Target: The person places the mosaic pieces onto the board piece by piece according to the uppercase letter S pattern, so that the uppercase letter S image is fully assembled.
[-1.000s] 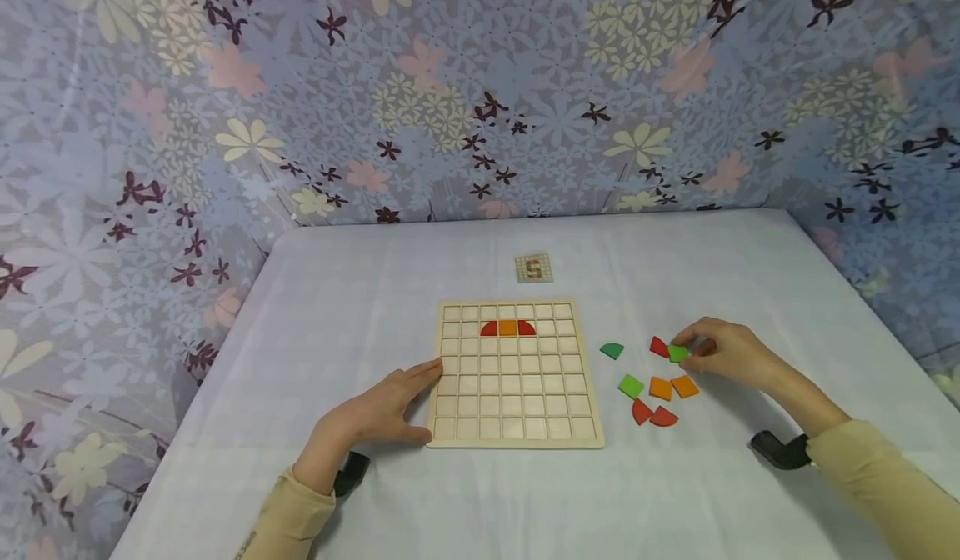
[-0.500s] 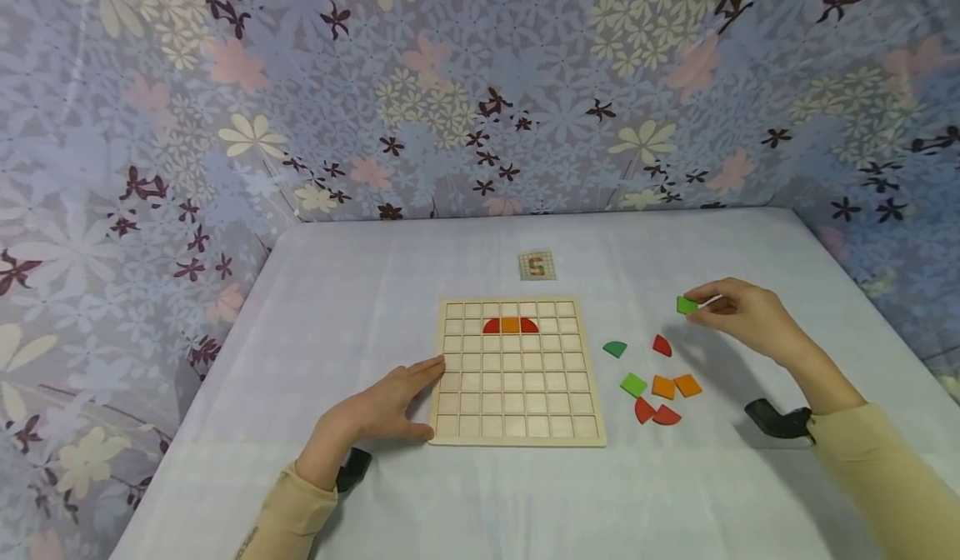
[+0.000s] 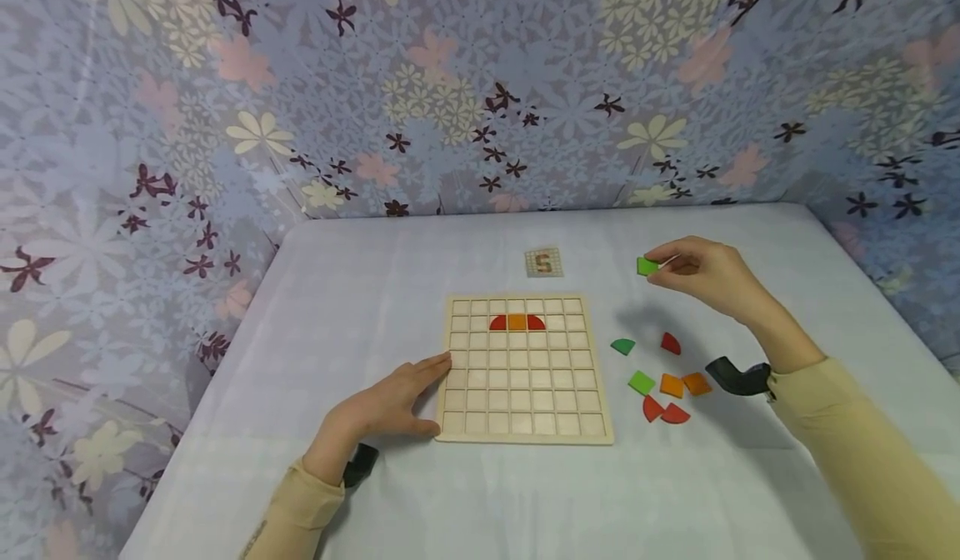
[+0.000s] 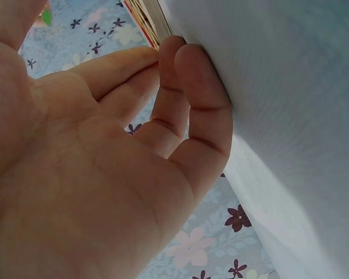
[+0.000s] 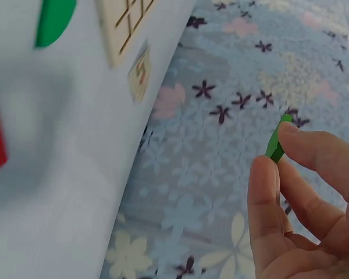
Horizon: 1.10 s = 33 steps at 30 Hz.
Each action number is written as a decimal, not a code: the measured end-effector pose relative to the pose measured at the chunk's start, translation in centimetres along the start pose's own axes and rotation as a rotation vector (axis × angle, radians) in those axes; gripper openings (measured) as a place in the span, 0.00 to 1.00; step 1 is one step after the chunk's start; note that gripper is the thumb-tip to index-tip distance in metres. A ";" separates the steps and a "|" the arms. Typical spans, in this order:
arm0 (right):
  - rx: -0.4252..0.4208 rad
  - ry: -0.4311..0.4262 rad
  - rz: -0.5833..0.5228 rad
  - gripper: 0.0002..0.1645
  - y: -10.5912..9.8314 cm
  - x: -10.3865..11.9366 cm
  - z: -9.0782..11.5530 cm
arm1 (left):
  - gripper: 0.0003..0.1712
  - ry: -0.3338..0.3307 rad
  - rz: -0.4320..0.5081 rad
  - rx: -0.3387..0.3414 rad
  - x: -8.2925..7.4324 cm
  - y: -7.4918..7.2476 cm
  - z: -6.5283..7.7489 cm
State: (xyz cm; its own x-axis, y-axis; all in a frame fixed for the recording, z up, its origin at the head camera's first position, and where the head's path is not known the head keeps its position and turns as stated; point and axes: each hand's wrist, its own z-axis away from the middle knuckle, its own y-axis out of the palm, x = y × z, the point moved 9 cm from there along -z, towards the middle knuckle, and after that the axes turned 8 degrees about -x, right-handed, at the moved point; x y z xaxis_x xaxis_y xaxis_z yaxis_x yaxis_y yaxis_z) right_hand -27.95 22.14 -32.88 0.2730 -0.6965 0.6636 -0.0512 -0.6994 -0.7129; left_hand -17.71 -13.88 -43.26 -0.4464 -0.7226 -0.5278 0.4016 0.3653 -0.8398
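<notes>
My right hand (image 3: 701, 275) pinches a light green square tile (image 3: 647, 267) between thumb and fingers, held up above the table; the right wrist view shows the green tile (image 5: 277, 139) edge-on. My left hand (image 3: 390, 397) lies at the left edge of the wooden grid board (image 3: 522, 442), fingertips and thumb touching its rim. In the board's second row from the far side, an orange square tile (image 3: 517, 322) sits between two red quarter-round tiles (image 3: 498, 323). In the left wrist view, the left hand's fingertips (image 4: 199, 70) rest by the tablecloth and the board's edge.
Loose tiles lie right of the board: a dark green quarter-round (image 3: 622, 347), a light green square (image 3: 641, 382), two orange squares (image 3: 672, 386) and several red quarter-rounds (image 3: 671, 343). Behind the board lies a small pattern card (image 3: 543, 262) showing an S-like figure. Floral fabric (image 3: 450, 85) rises behind the table.
My right hand has lifted the light green tile from beside the red piece, carrying it away from me and then left towards the card. My left hand stays at the board.
</notes>
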 end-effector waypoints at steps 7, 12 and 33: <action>0.012 -0.016 -0.043 0.20 2.5 1.5 -1.6 | 0.51 -0.004 -0.021 -0.002 0.2 0.2 -0.1; 0.048 -0.037 -0.086 0.22 4.2 2.5 -2.3 | 0.51 -0.002 -0.018 0.000 0.2 0.2 -0.1; 0.257 -0.187 -0.243 0.18 15.2 8.9 -2.5 | 0.51 0.006 -0.005 0.002 0.1 -0.2 0.1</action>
State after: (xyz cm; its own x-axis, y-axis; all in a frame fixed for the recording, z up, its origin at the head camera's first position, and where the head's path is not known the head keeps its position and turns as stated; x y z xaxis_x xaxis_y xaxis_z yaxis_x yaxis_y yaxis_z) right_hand -28.74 4.95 -37.22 0.4190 -0.4581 0.7840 0.2719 -0.7605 -0.5897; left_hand -17.77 -14.04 -43.17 -0.4535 -0.7205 -0.5246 0.4007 0.3609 -0.8421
